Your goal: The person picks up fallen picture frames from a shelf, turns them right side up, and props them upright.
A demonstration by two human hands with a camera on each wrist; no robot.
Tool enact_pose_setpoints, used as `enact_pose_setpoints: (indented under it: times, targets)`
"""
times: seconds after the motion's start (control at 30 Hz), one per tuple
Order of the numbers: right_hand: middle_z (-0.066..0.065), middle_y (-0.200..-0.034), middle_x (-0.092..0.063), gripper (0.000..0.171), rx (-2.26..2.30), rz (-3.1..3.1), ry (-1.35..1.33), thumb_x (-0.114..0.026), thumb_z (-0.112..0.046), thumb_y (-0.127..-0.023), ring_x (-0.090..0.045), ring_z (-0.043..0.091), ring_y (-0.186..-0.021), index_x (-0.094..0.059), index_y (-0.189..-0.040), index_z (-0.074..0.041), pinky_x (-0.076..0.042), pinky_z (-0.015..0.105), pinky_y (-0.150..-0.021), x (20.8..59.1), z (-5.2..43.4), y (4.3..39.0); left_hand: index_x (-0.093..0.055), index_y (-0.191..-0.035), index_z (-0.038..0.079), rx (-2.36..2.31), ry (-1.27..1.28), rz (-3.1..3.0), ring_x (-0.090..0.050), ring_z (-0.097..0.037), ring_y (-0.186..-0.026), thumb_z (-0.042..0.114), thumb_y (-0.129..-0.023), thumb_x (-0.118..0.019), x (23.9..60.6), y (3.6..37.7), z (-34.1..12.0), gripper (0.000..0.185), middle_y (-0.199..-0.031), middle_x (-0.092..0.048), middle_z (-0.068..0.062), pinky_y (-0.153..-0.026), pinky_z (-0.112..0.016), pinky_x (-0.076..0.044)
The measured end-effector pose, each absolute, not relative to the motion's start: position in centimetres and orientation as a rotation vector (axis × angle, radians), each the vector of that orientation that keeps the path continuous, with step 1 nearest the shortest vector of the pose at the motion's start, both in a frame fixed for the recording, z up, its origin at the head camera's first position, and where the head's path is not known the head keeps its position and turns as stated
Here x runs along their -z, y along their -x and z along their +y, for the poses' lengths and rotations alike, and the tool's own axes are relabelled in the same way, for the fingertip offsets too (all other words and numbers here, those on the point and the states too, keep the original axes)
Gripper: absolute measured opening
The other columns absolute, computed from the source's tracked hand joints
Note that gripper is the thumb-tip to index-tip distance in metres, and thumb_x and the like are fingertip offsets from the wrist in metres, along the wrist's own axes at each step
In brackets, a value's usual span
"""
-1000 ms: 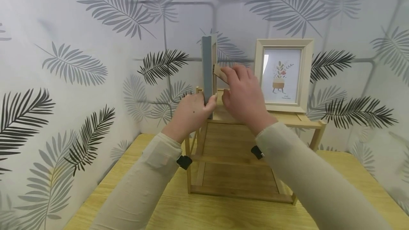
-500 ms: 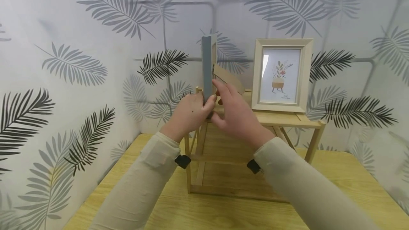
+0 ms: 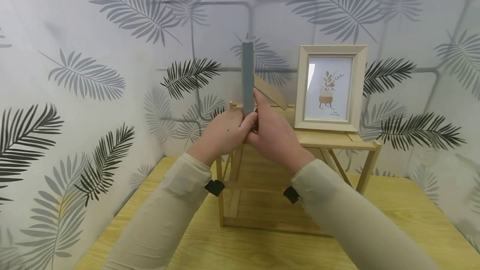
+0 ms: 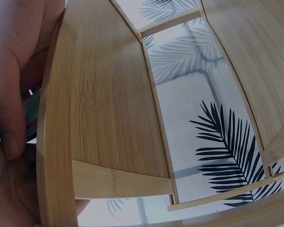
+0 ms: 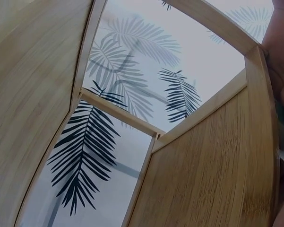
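Head view, frame centre: both hands, left hand and right hand, gripped an upright grey picture frame on the wooden shelf; the right hand had dropped from its stand to its base.

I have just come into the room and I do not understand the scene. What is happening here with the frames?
A person holds a grey picture frame upright at the left end of a wooden shelf. The left hand and right hand both grip its lower part, and its stand is folded out behind. A second, cream frame with a plant picture stands to the right on the same shelf.
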State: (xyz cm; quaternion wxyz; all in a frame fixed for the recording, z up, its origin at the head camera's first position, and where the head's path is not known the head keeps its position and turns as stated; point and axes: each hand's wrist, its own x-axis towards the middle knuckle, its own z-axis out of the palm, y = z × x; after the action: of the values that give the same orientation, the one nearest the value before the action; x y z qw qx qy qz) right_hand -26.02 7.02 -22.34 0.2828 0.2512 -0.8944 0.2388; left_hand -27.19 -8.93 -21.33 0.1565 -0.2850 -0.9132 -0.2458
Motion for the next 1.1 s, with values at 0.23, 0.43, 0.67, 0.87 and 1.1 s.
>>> enact_pose_setpoints:
  times: [0.23, 0.43, 0.67, 0.87, 1.1]
  targets:
    - [0.012, -0.109, -0.064, 0.093, -0.647, -2.367, -0.674, -0.069, -0.026, -0.094, -0.059, 0.023, -0.065, -0.009, -0.163, -0.014, -0.051, 0.039, -0.060, 22.7, 7.4, 26.0, -0.065, -0.107, 0.014, 0.787, 0.934, -2.585, -0.062, -0.022, -0.088, 0.053, -0.109, -0.030, 21.2, 27.6, -9.4, 0.052, -0.099, -0.064, -0.003, -0.081, -0.041, -0.050]
    - [0.012, -0.111, -0.061, 0.092, -0.663, -2.324, -0.687, -0.071, -0.032, -0.095, -0.059, 0.025, -0.071, -0.010, -0.162, -0.017, -0.053, 0.044, -0.067, 22.8, 7.6, 25.9, -0.059, -0.140, 0.013, 1.140, 1.047, -2.588, -0.060, -0.022, -0.120, 0.055, -0.108, -0.028, 20.5, 29.0, -10.6, 0.061, -0.131, -0.064, -0.005, -0.102, -0.041, -0.046]
    - [0.005, -0.094, -0.059, 0.095, -0.703, -2.323, -0.676, -0.075, -0.033, -0.092, -0.060, 0.023, -0.069, -0.012, -0.162, -0.022, -0.052, 0.042, -0.064, 22.9, 7.6, 26.0, -0.054, -0.143, 0.008, 1.458, 1.159, -2.464, -0.058, -0.024, -0.123, 0.048, -0.111, -0.017, 20.5, 31.5, -11.2, 0.063, -0.133, -0.062, -0.011, -0.099, -0.041, -0.047]
    - [0.005, -0.089, -0.058, 0.094, -0.708, -2.336, -0.654, -0.075, -0.034, -0.092, -0.058, 0.023, -0.064, -0.012, -0.162, -0.022, -0.051, 0.040, -0.059, 22.9, 7.7, 25.9, -0.039, -0.155, 0.012, 1.647, 1.037, -2.375, -0.046, -0.020, -0.136, 0.056, -0.109, -0.022, 21.1, 33.0, -10.8, 0.066, -0.153, -0.045, -0.005, -0.105, -0.041, -0.045]
    - [0.005, -0.099, -0.062, 0.095, -0.709, -2.323, -0.652, -0.075, -0.036, -0.092, -0.061, 0.020, -0.068, -0.011, -0.162, -0.023, -0.054, 0.038, -0.062, 23.0, 7.9, 25.8, -0.026, -0.162, 0.016, 1.825, 1.004, -2.299, -0.037, -0.020, -0.144, 0.058, -0.107, -0.024, 21.6, 34.4, -10.5, 0.069, -0.163, -0.029, -0.007, -0.110, -0.038, -0.040]
